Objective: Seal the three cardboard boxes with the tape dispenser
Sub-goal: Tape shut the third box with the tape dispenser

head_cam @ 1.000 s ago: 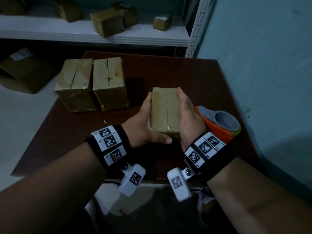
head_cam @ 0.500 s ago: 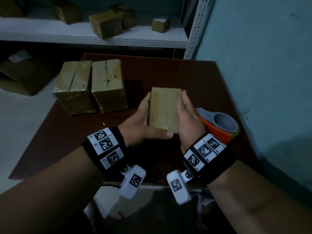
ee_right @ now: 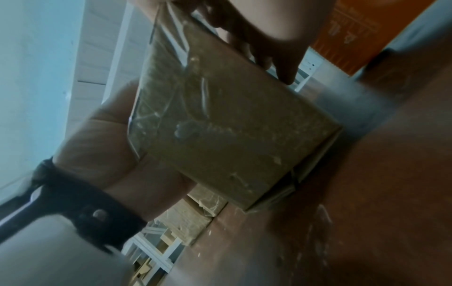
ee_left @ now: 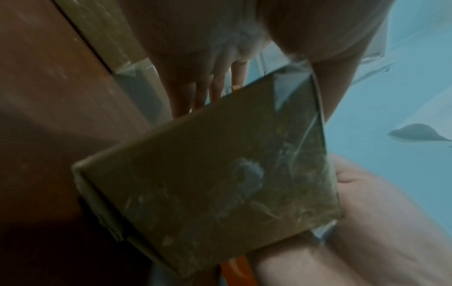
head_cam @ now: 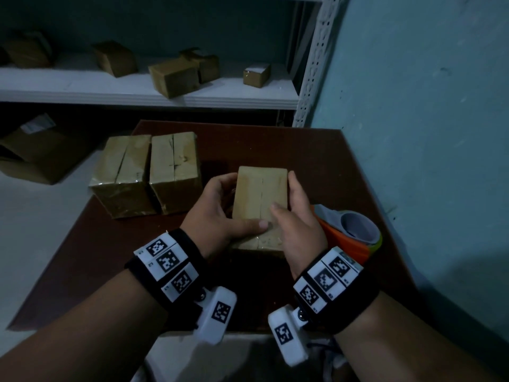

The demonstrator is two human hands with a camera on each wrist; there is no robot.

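Note:
A small cardboard box (head_cam: 260,194) is lifted off the brown table (head_cam: 316,161), its seamed face tilted toward me. My left hand (head_cam: 220,213) grips its left side with the thumb across the near edge. My right hand (head_cam: 296,219) grips the right side, thumb lying on top. The left wrist view shows the box (ee_left: 210,174) with worn tape on its face; the right wrist view shows the box (ee_right: 232,123) held clear above the tabletop. An orange tape dispenser (head_cam: 349,238) lies on the table just right of my right hand. Two larger taped boxes (head_cam: 146,172) stand side by side at the left.
A teal wall (head_cam: 427,133) runs close along the table's right edge. Behind the table a white shelf (head_cam: 137,92) carries several small cardboard boxes. A large carton (head_cam: 35,155) sits on the floor at the left.
Both hands have raised the small box off the table and tilted it toward me. My right thumb has come over onto its top face.

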